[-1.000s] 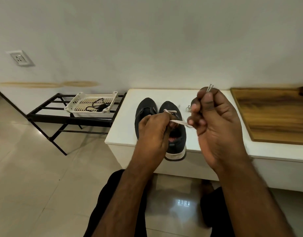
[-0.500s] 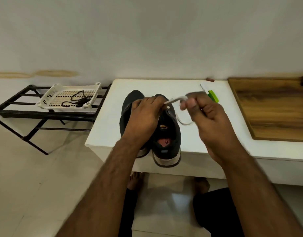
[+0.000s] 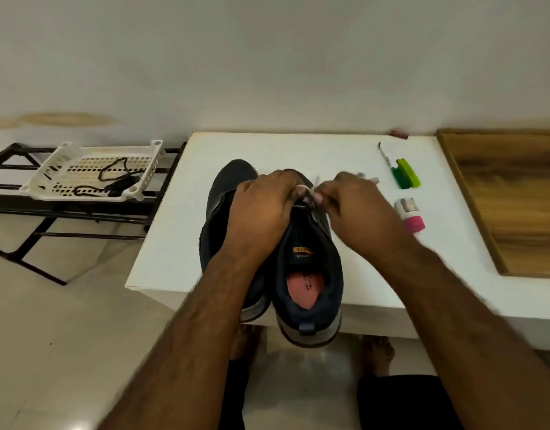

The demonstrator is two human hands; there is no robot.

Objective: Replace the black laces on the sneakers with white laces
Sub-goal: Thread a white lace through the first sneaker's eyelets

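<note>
Two dark sneakers stand side by side on the white table [image 3: 354,265], heels toward me and hanging over its front edge. The right sneaker [image 3: 307,274] shows a pink insole; the left sneaker [image 3: 227,193] is partly under my arm. My left hand [image 3: 261,212] lies over the right sneaker's eyelets and pinches the white lace [image 3: 307,197]. My right hand [image 3: 357,206] pinches the same lace just to the right, fingertips almost touching the left hand's. A black lace [image 3: 115,178] lies in the white basket [image 3: 47,181] at the left.
The basket sits on a black metal rack [image 3: 81,212] left of the table. A green marker [image 3: 405,173], a thin pen [image 3: 384,155] and a pink-capped tube [image 3: 410,215] lie right of the sneakers. A wooden board [image 3: 515,197] covers the table's right end. The wall stands close behind.
My right hand has come down from mid-air to the right sneaker's eyelets with the white lace. Both hands now meet over the shoe. The camera has tilted down and closer.
</note>
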